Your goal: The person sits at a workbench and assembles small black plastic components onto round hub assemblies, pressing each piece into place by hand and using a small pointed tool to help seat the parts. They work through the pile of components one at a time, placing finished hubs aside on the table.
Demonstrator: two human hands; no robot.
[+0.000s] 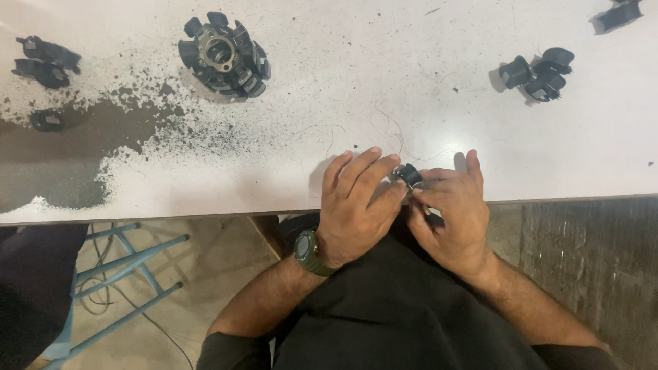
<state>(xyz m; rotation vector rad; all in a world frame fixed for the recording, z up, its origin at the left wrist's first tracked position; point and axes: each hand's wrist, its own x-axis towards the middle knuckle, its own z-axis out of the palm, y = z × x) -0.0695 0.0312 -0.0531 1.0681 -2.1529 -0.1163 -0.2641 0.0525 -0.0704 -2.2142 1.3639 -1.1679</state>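
- My left hand and right hand: fingers pinched together on a small black bobbin at the white table's near edge;
- Stator core: far left, well apart.

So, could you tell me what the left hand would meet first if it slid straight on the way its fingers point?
The left hand points up and right; just past the small black part it holds, thin loose wires come first.

A white tabletop, worn dark at its left (black specks scattered there), carries a round black stator core, small black plastic pieces and thin wire strands.
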